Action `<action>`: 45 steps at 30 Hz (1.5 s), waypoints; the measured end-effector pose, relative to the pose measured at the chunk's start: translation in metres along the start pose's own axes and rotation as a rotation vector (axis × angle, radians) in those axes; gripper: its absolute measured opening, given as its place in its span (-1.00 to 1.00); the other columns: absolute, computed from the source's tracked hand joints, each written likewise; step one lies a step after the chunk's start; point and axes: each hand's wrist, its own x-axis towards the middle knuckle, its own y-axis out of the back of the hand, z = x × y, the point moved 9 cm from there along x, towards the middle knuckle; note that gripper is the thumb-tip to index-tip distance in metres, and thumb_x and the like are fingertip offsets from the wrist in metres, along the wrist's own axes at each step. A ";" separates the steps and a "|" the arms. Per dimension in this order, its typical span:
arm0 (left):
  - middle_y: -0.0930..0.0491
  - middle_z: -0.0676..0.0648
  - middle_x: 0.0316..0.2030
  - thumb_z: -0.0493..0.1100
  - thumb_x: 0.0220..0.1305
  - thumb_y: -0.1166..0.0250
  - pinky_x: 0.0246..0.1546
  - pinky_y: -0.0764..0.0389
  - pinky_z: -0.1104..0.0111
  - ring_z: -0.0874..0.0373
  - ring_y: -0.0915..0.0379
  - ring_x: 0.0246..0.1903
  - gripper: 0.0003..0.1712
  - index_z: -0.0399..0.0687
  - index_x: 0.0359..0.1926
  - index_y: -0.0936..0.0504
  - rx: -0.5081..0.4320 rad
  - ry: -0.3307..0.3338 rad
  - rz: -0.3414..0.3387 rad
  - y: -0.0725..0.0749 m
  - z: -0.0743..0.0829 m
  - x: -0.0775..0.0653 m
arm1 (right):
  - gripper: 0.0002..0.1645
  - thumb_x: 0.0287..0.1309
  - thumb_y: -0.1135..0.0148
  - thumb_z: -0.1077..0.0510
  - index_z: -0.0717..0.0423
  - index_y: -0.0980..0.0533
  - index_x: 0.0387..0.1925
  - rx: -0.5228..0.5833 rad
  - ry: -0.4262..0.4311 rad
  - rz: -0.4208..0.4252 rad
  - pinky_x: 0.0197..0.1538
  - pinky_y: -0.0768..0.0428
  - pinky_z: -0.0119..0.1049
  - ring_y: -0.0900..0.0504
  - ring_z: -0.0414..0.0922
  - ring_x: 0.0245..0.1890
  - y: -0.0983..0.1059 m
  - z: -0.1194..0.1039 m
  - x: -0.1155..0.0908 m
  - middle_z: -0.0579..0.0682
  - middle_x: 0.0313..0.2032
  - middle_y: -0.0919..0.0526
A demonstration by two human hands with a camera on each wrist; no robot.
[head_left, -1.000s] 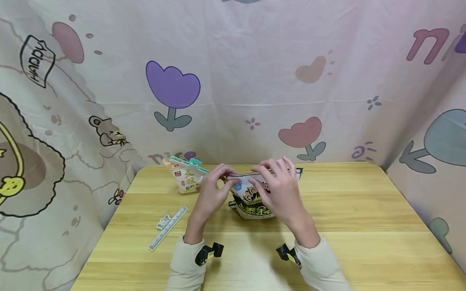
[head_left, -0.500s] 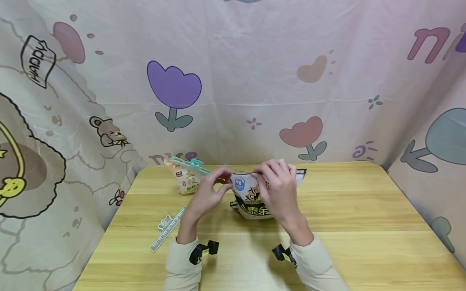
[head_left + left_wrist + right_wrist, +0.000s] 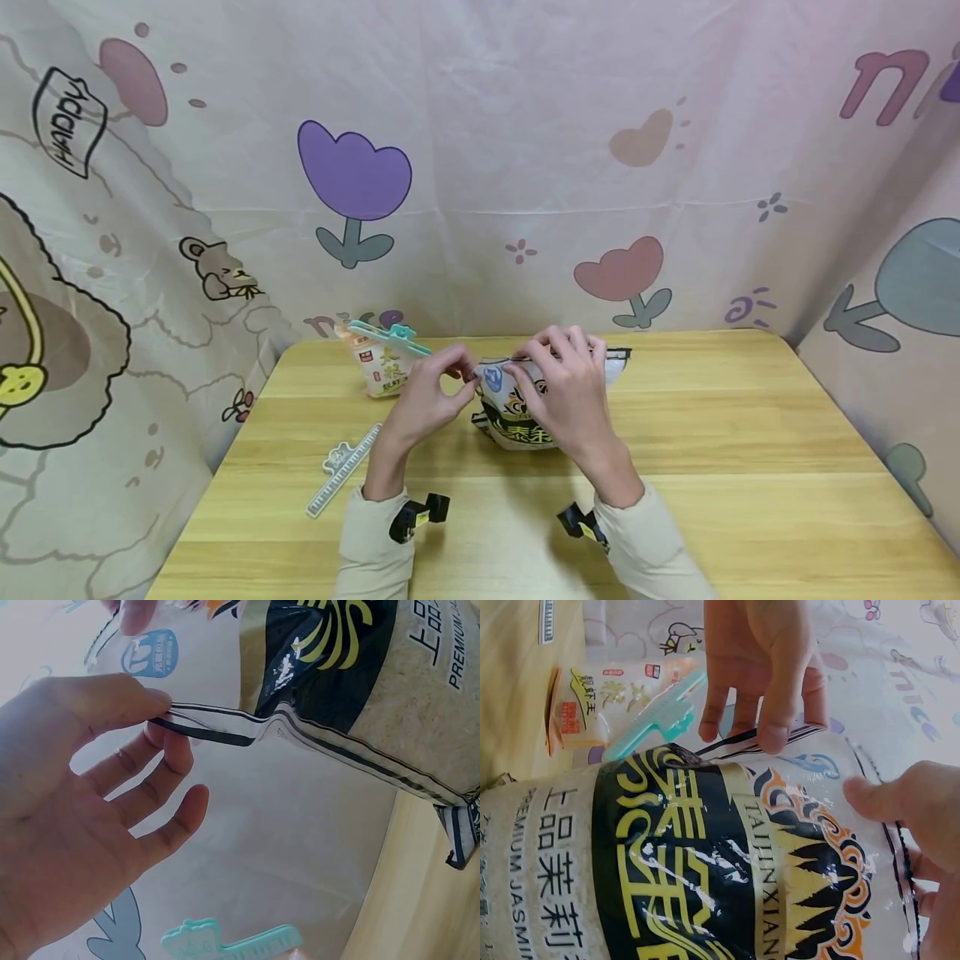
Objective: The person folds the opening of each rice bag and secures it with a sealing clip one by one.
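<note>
A bag of jasmine rice [image 3: 517, 423], white, black and gold, stands upright on the table; grains show through its clear lower part [image 3: 435, 712]. My left hand [image 3: 433, 390] pinches its left side edge near the top, thumb in front and fingers behind, as the left wrist view shows [image 3: 97, 757]. My right hand [image 3: 572, 392] grips the top edge, thumb on the front face; in the right wrist view the fingers of this right hand [image 3: 922, 817] pass behind the bag's dark-lined top. The bag's upper right corner sticks out beyond my right hand.
Behind on the left stands a smaller orange-and-white packet [image 3: 382, 371] with a teal sealing clip [image 3: 390, 336] across its top. A grey-white clip with piano-key markings [image 3: 343, 471] lies on the wooden table [image 3: 750, 467] at left. A patterned curtain [image 3: 480, 167] hangs around the table.
My left hand has shifted slightly left and down to the bag's side edge. My right thumb has moved along the top edge, and the blue-logo corner has creased.
</note>
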 end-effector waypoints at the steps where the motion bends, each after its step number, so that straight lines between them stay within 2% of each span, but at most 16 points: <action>1: -0.56 -0.16 -0.42 -0.56 0.00 -0.26 -0.26 -0.54 0.18 0.01 -0.50 -0.38 -0.80 -0.27 -0.41 -0.50 -0.004 -0.004 -0.001 0.001 0.006 0.000 | -0.83 0.03 -0.40 -0.01 -0.06 -0.60 -0.39 0.002 -0.006 0.005 -0.08 -0.18 -0.02 -0.36 -0.07 -0.26 0.000 0.001 0.000 -0.14 -0.34 -0.52; 8: -0.58 -0.18 -0.38 -0.54 -0.02 -0.31 -0.23 -0.54 0.11 -0.04 -0.51 -0.34 -0.81 -0.28 -0.41 -0.52 -0.027 -0.008 -0.022 0.000 0.008 -0.001 | -0.91 0.07 -0.37 0.08 -0.02 -0.63 -0.38 0.038 -0.042 0.040 -0.12 -0.19 -0.07 -0.35 -0.11 -0.32 0.002 0.006 0.000 -0.15 -0.36 -0.52; 10: -0.57 -0.19 -0.35 -0.48 0.03 -0.34 -0.21 -0.54 0.08 -0.07 -0.51 -0.30 -0.84 -0.28 -0.37 -0.53 -0.079 0.014 -0.046 -0.002 0.005 -0.001 | -0.93 0.11 -0.34 0.12 0.02 -0.63 -0.35 0.058 -0.052 0.059 -0.13 -0.20 -0.10 -0.36 -0.13 -0.34 0.005 0.009 0.001 -0.15 -0.36 -0.54; 13: -0.55 -0.23 -0.28 -0.39 0.19 -0.28 -0.15 -0.53 0.09 -0.14 -0.49 -0.22 -0.90 -0.33 -0.27 -0.54 -0.223 0.074 -0.079 -0.005 -0.003 -0.001 | -0.94 0.15 -0.29 0.16 0.05 -0.63 -0.32 0.089 -0.064 0.080 -0.16 -0.20 -0.14 -0.38 -0.15 -0.36 0.009 0.012 0.002 -0.15 -0.35 -0.58; 16: -0.55 -0.22 -0.21 -0.35 0.31 -0.16 -0.09 -0.52 0.15 -0.12 -0.48 -0.16 -0.87 -0.32 -0.15 -0.54 -0.301 0.133 -0.063 -0.006 -0.012 0.000 | -0.93 0.19 -0.25 0.18 0.06 -0.63 -0.31 0.108 -0.066 0.086 -0.17 -0.21 -0.16 -0.39 -0.17 -0.36 0.011 0.013 0.003 -0.14 -0.34 -0.60; 21: -0.59 -0.12 -0.18 -0.31 0.29 -0.20 -0.11 -0.53 0.13 0.01 -0.48 -0.16 -0.82 -0.23 -0.10 -0.59 -0.254 0.120 -0.013 -0.011 -0.014 0.005 | -0.93 0.19 -0.24 0.19 0.06 -0.63 -0.30 0.118 -0.066 0.087 -0.16 -0.22 -0.17 -0.40 -0.17 -0.36 0.012 0.013 0.003 -0.14 -0.35 -0.61; 24: -0.59 -0.11 -0.26 -0.34 0.25 -0.24 -0.16 -0.53 0.11 0.07 -0.50 -0.23 -0.89 -0.23 -0.20 -0.62 -0.227 0.087 0.040 -0.012 -0.009 0.007 | -0.91 0.19 -0.26 0.15 0.06 -0.62 -0.29 0.116 -0.067 0.084 -0.15 -0.22 -0.16 -0.41 -0.17 -0.35 0.012 0.012 0.003 -0.14 -0.34 -0.61; 28: -0.58 -0.13 -0.34 -0.35 0.23 -0.26 -0.22 -0.54 0.16 0.08 -0.50 -0.31 -0.95 -0.28 -0.31 -0.61 -0.159 0.055 0.107 -0.011 -0.001 0.009 | -0.76 0.11 -0.33 -0.01 0.04 -0.62 -0.27 0.087 -0.057 0.050 -0.13 -0.22 -0.13 -0.40 -0.15 -0.32 0.011 0.010 0.003 -0.14 -0.33 -0.61; 31: -0.57 -0.14 -0.36 -0.35 0.23 -0.25 -0.24 -0.54 0.17 0.06 -0.49 -0.34 -0.94 -0.31 -0.32 -0.59 -0.126 0.042 0.112 -0.012 0.003 0.009 | -0.69 0.02 -0.39 -0.08 0.03 -0.62 -0.28 0.065 -0.055 0.032 -0.12 -0.22 -0.10 -0.39 -0.13 -0.31 0.010 0.008 0.003 -0.14 -0.33 -0.59; 34: -0.57 -0.14 -0.36 -0.37 0.23 -0.25 -0.26 -0.55 0.16 0.05 -0.48 -0.34 -0.96 -0.29 -0.29 -0.59 -0.131 0.025 0.105 -0.013 0.005 0.009 | -0.71 0.02 -0.39 -0.07 0.01 -0.62 -0.30 0.052 -0.065 0.022 -0.13 -0.21 -0.11 -0.38 -0.12 -0.30 0.009 0.008 0.002 -0.14 -0.34 -0.56; 41: -0.56 0.04 -0.35 -0.24 0.23 -0.29 -0.25 -0.55 0.22 0.18 -0.47 -0.33 -0.96 -0.06 -0.28 -0.61 -0.142 0.010 0.146 -0.025 -0.019 0.009 | -0.80 0.07 -0.36 0.01 0.02 -0.60 -0.31 0.051 -0.071 0.000 -0.20 -0.19 -0.16 -0.37 -0.12 -0.31 0.004 0.007 0.000 -0.14 -0.35 -0.56; 45: -0.55 0.08 -0.38 -0.16 0.24 -0.28 -0.27 -0.52 0.28 0.19 -0.47 -0.35 -0.93 -0.05 -0.31 -0.61 -0.117 -0.004 0.175 -0.026 -0.021 0.008 | -0.83 0.08 -0.36 0.04 0.02 -0.61 -0.32 0.061 -0.074 0.002 -0.22 -0.17 -0.17 -0.36 -0.13 -0.33 0.002 0.007 0.000 -0.15 -0.36 -0.56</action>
